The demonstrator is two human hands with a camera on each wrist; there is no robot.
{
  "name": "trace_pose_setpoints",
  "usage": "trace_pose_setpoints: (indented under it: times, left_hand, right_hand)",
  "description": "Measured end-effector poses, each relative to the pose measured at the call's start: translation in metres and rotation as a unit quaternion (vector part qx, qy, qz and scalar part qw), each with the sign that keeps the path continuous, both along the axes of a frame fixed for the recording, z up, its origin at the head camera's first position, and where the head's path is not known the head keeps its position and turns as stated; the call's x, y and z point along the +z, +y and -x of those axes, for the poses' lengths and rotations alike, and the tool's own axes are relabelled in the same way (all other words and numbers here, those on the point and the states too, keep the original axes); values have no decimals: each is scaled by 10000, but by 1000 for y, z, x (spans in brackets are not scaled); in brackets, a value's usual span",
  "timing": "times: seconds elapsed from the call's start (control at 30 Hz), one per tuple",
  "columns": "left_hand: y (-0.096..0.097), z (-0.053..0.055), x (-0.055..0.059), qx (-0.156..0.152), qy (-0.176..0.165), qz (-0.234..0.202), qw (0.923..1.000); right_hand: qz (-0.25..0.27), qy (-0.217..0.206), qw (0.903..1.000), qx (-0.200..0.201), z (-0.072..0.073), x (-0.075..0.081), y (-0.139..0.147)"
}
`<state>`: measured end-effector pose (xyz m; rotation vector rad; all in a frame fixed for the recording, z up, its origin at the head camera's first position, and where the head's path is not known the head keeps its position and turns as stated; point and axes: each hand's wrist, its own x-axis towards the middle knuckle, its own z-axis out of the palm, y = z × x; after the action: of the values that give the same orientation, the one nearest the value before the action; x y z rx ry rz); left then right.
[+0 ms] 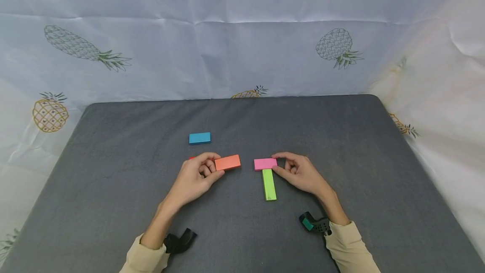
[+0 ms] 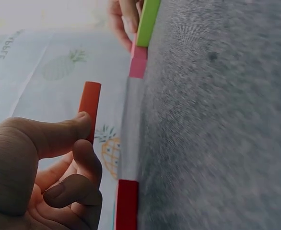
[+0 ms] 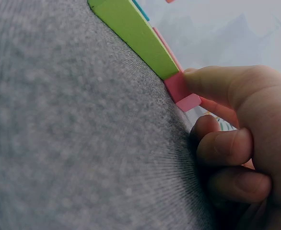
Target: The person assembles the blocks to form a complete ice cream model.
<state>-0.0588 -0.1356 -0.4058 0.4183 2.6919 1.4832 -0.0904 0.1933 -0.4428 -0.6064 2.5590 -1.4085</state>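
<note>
Between thumb and forefinger, my left hand (image 1: 196, 178) pinches one end of an orange block (image 1: 228, 162). The left wrist view shows this orange block (image 2: 90, 103) held up off the table. My right hand (image 1: 302, 175) has thumb and forefinger at the right end of a pink block (image 1: 265, 164), gripping it on the table. A lime green block (image 1: 269, 185) lies lengthwise toward me, its far end touching the pink block's near side. Mostly hidden behind my left hand is a red block (image 2: 127, 206), lying on the table.
A blue block (image 1: 199, 138) lies farther back, left of centre. All blocks rest on a dark grey cloth-covered table (image 1: 341, 129). A pale curtain (image 1: 212, 54) with pineapple prints hangs along the far edge. Black wrist devices (image 1: 179, 241) sit on both forearms.
</note>
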Motion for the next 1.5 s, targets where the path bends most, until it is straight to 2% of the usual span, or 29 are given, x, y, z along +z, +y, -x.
trace_pose_setpoints:
  times: [0.37, 1.07, 1.5]
  left_hand:
    - [14, 13, 6, -33, 40, -32, 10000]
    - [43, 36, 6, -256, -18, 57, 9997]
    - [57, 50, -4, -445, -90, 135, 9989]
  right_hand:
    - [-55, -76, 9999, -43, 1, 3, -2]
    - [-53, -80, 9999, -41, 0, -1, 0]
    - [-114, -141, 9998, -93, 1, 1, 0]
